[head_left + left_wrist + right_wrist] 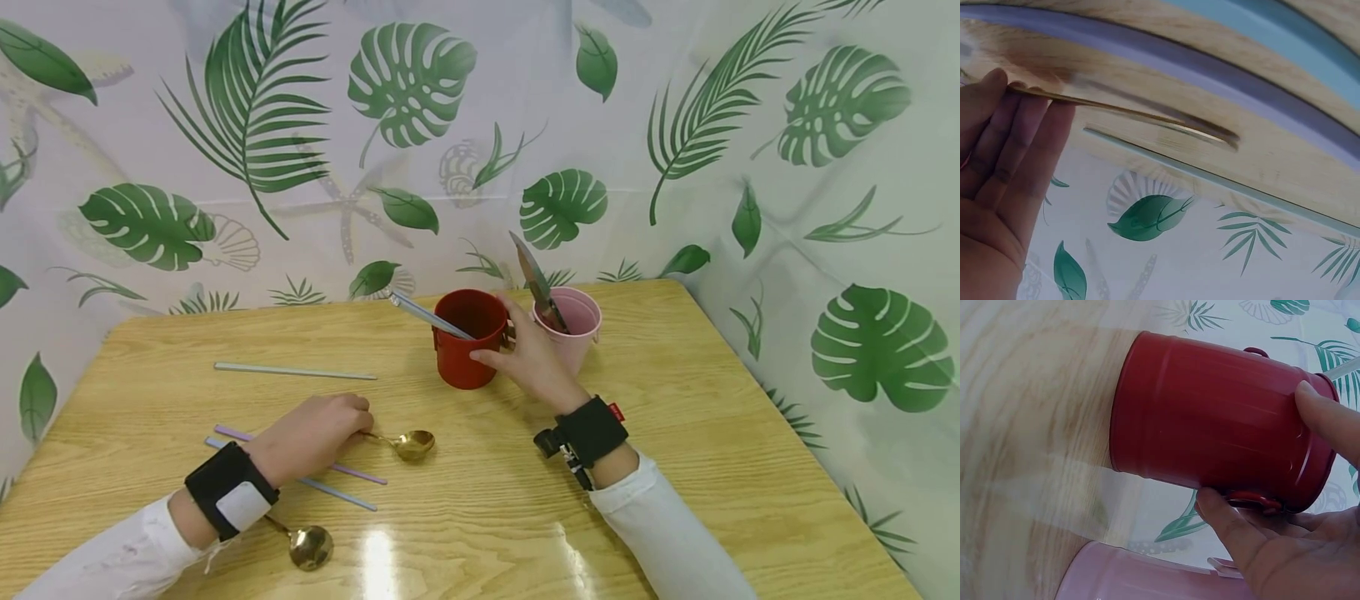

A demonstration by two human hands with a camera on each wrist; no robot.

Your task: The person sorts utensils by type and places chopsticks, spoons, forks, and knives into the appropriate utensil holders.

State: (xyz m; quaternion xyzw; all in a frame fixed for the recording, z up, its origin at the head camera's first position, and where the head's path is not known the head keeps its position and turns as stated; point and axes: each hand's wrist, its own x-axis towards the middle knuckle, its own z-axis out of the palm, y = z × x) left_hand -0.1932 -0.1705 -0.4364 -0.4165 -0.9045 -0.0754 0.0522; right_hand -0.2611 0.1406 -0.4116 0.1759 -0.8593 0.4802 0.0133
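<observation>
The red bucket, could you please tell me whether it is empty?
Not empty: the head view shows at least one pale stick poking from the red bucket; its bottom is hidden.

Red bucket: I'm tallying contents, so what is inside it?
At least one pale stick leans in the red bucket, jutting leftward past its rim in the head view. The front wall hides the stick's lower end and the bucket's bottom; anything lying there cannot be seen.

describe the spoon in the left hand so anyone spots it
On the wooden table, find the left hand. It pinches the gold spoon by the handle, bowl pointing right. Being held separates it from the other spoon, nearer the viewer.
</observation>
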